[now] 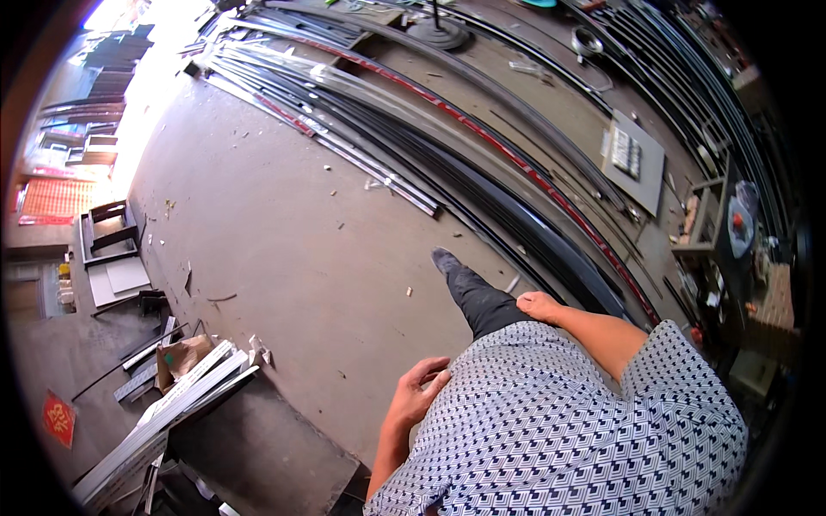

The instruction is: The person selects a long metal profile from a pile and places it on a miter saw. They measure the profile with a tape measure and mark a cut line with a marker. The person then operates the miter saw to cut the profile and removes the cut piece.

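Observation:
My left hand (419, 389) hangs beside the patterned shirt (551, 413). Its fingers are loosely bent, with a gap between thumb and forefinger, and I see nothing in it. My right hand (538, 304) is at the dark trouser leg (482, 301), fingers curled in, with no held thing visible. One shoe (444, 258) shows on the floor ahead. Closest to the right hand are long dark metal profiles (482, 189) lying on the floor. White profile strips (185, 396) rest on a dark bench (267, 439) to the left.
A long red strip (516, 159) runs among the floor profiles. At right are a white board (635, 163), a metal frame (707, 215) and more stacked bars (680, 69). Dark frames (110, 232) stand at left. Small scraps litter the concrete floor (275, 224).

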Tool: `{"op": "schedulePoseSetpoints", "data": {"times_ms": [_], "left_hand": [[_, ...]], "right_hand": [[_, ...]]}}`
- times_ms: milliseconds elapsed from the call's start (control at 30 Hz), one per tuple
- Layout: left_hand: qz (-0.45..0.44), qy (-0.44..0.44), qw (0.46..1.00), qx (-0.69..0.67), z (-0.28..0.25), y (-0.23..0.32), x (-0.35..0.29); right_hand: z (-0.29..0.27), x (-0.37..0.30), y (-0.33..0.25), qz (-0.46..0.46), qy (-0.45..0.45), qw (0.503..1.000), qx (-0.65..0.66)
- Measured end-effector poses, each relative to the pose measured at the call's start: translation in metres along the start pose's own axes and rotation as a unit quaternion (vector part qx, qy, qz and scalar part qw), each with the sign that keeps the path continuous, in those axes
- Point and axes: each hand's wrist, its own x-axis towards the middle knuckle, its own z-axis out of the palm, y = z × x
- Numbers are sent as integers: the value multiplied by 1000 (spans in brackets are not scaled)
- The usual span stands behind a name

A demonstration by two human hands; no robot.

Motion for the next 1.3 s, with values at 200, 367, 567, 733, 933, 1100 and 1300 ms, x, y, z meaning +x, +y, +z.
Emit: {"op": "schedulePoseSetpoints", "data": {"times_ms": [200,367,567,733,933,1100,1300], "left_hand": [[-49,107,993,-11,-120,34,-9],[-102,127,980,-113,-227,68,-43],[-26,143,978,-147,-365,99,-25],[-11,85,991,-101,-535,146,4],[69,25,987,140,-688,225,45],[59,11,982,178,-796,266,90],[10,45,999,-8,-935,314,141]], "right_hand": [[-27,72,-158,-41,-18,992,-117],[-24,96,-338,-112,22,982,-151],[-1,104,-528,-104,9,989,-106],[50,117,-620,-105,47,983,-142],[91,109,-728,-72,78,993,-55],[98,160,-822,23,59,997,-53],[79,279,-944,78,-9,995,-60]]}}
